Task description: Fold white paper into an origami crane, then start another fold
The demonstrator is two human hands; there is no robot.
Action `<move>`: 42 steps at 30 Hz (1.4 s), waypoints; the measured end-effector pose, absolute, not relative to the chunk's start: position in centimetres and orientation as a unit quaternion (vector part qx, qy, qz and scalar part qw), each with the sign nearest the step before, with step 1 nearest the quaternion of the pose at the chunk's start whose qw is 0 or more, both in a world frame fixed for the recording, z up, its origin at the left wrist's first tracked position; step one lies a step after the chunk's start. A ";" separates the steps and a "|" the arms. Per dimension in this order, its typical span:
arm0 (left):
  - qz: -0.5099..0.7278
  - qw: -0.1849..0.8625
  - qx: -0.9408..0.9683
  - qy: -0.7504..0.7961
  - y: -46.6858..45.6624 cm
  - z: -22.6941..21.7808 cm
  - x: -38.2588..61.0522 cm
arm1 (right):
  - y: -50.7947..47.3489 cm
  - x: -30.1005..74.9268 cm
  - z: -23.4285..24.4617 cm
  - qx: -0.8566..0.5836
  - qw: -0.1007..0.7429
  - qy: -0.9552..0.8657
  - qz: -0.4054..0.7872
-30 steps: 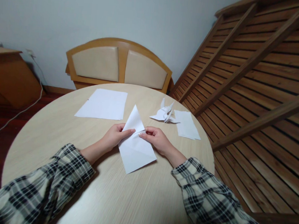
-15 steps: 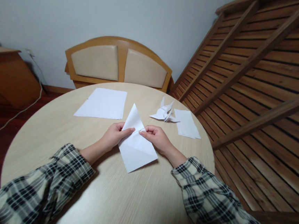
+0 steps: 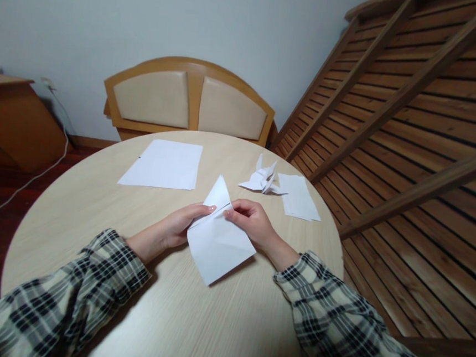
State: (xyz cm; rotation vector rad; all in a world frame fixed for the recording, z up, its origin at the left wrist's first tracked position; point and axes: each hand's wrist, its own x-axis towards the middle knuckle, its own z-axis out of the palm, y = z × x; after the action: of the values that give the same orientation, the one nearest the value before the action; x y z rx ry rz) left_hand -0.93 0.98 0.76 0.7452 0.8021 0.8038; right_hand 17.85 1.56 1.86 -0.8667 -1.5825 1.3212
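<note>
A partly folded white sheet of paper (image 3: 221, 242) is held over the middle of the round table (image 3: 159, 316), one pointed corner facing away from me. My left hand (image 3: 182, 223) pinches its left side, thumb on top and the other fingers mostly hidden beneath. On the right edge, my right hand (image 3: 254, 224) grips the paper between thumb and curled fingers. A slanted crease with a narrow dark gap runs between the two thumbs. The lower part of the sheet spreads toward me as a flat, wide flap.
White paper sheets (image 3: 162, 164) lie at the back left of the table. Folded paper cranes (image 3: 263, 178) stand at the back right, beside smaller paper pieces (image 3: 299, 198). Behind the table is a padded headboard (image 3: 195, 97); wooden slats (image 3: 408, 177) lean at the right.
The folded paper has shifted slightly toward me and to the right, and its far tip sits lower. My left thumb lies flatter along the crease; both hands keep their hold.
</note>
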 end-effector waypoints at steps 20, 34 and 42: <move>0.369 0.778 0.350 0.368 0.4 0.7 -0.4 | 1.1 18.0 2.3 -0.338 0.445 -0.647 0.518; 0.460 0.641 0.460 0.407 0.7 1.7 -0.7 | 1.9 18.0 1.4 -0.359 0.444 -0.609 0.550; 0.465 0.558 0.535 0.430 0.9 1.4 -0.9 | 2.1 18.1 1.2 -0.359 0.440 -0.605 0.558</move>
State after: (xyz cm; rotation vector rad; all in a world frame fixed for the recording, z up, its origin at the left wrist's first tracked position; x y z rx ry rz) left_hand -0.90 0.94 1.41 1.2625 1.0146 1.0978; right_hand 18.14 2.15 1.24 -0.8928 -1.5024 1.3862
